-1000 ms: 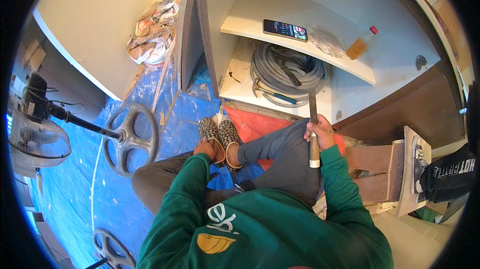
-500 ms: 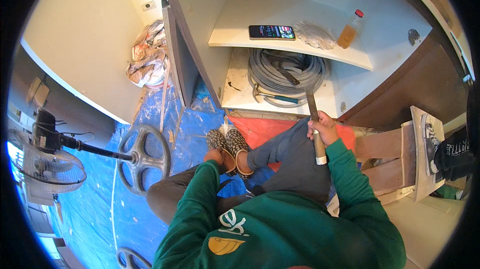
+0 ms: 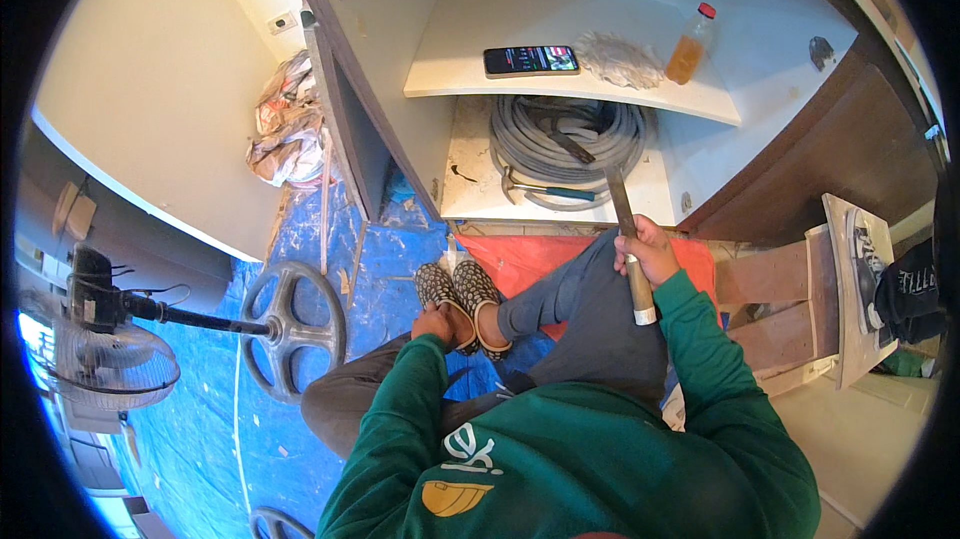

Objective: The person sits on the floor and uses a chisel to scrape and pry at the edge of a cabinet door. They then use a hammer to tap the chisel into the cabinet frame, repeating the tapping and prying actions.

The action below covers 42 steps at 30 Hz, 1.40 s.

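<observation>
Chisel [image 3: 626, 244] stands upright in the right hand [image 3: 648, 251], fingers wrapped tight round its wooden handle, blade up toward the open cabinet [image 3: 400, 89], butt near the raised knee; a grip that keeps the edge clear of the body; left hand [image 3: 437, 324] curls over the toe of a patterned slipper [image 3: 440, 301], seemingly bracing the crossed feet on the blue tarp [image 3: 210, 419]; inside the cabinet a coiled hose [image 3: 520, 144] lies on the floor with a hammer [image 3: 545, 191] across it; on the shelf [image 3: 450, 74] above, a phone [image 3: 531, 60], a rag [image 3: 620, 59] and a bottle [image 3: 690, 47] rest out of the way; a fan [image 3: 110, 359] stands to the left.
</observation>
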Available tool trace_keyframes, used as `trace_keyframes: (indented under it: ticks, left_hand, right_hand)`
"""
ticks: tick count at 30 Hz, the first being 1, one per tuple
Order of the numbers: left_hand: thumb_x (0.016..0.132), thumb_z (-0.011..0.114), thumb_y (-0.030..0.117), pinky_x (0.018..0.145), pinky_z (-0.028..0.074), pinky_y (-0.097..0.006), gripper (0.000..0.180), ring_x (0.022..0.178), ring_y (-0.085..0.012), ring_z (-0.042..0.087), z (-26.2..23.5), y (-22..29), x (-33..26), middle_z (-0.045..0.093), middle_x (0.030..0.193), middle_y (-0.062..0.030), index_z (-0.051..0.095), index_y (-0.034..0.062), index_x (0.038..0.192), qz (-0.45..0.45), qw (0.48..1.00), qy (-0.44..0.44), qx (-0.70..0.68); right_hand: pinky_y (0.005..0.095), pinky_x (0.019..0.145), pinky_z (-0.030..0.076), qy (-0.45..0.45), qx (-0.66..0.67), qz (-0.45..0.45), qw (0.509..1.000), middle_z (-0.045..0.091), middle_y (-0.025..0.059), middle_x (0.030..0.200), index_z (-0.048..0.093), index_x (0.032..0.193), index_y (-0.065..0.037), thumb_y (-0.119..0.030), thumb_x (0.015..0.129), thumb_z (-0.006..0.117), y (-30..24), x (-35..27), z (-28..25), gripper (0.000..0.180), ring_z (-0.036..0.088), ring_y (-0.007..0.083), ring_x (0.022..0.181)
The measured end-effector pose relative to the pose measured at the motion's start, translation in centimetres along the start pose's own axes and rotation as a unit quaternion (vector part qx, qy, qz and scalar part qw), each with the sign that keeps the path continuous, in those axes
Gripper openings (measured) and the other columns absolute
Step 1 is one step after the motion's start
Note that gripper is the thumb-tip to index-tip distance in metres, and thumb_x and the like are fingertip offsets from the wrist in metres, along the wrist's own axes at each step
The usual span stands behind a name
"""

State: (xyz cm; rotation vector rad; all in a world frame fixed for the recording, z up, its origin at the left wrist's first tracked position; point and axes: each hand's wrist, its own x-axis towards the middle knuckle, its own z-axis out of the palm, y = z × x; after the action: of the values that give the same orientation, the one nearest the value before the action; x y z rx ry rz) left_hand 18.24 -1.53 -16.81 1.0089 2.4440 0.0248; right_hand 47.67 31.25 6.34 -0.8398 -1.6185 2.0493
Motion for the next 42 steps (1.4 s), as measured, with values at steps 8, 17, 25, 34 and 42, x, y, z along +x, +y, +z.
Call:
trace_keyframes:
  ticks: [8,17,25,34,42]
  left_hand:
    - [0.097,0.047,0.028,0.103,0.044,-0.055,0.046,0.125,-0.0406,0.054,-0.7,0.7,-1.2,0.053,0.137,-0.0158,0.055,0.021,0.142,-0.006,1.0,-0.001,0.006]
    - [0.096,0.048,0.034,0.103,0.046,-0.055,0.044,0.124,-0.0451,0.055,-0.3,-0.7,0.9,0.05,0.137,-0.0213,0.061,0.024,0.137,-0.029,0.999,-0.023,-0.03]
    - [0.094,0.051,0.035,0.104,0.048,-0.053,0.044,0.121,-0.0485,0.057,0.7,-1.1,2.4,0.049,0.136,-0.0246,0.062,0.0229,0.134,-0.039,0.996,-0.018,-0.082]
    - [0.09,0.059,0.035,0.101,0.049,-0.053,0.037,0.119,-0.0481,0.058,-0.1,-0.3,2.2,0.05,0.135,-0.0246,0.066,0.019,0.123,-0.055,0.995,-0.006,-0.087]
    - [0.092,0.056,0.035,0.098,0.047,-0.056,0.041,0.121,-0.0433,0.056,-0.1,1.2,-0.6,0.049,0.139,-0.0238,0.062,0.0119,0.126,-0.015,0.999,0.04,-0.014]
  right_hand:
    - [0.0278,0.051,0.052,-0.004,-0.004,-0.007,1.0,0.061,0.0045,0.076,0.055,0.107,-0.003,-0.009,0.09,0.069,0.2,0.1,-0.1,0.023,0.062,0.0146,0.058]
    - [0.0284,0.051,0.051,-0.001,-0.01,-0.001,1.0,0.061,0.0042,0.074,0.055,0.108,-0.004,-0.009,0.091,0.068,0.2,0.2,-0.1,0.021,0.062,0.0147,0.058]
    - [0.0284,0.052,0.051,-0.006,-0.01,0.006,1.0,0.06,0.0039,0.074,0.056,0.111,-0.004,-0.01,0.091,0.068,0.2,0.1,-0.3,0.023,0.061,0.0143,0.059]
    - [0.0286,0.052,0.052,-0.003,-0.018,0.009,1.0,0.06,0.0034,0.074,0.056,0.111,-0.004,-0.009,0.091,0.068,0.1,0.3,0.0,0.024,0.061,0.0143,0.059]
    - [0.0283,0.051,0.051,0.005,-0.022,0.005,1.0,0.059,0.0037,0.074,0.056,0.112,-0.004,-0.008,0.091,0.069,0.3,0.1,-0.4,0.025,0.061,0.0149,0.057]
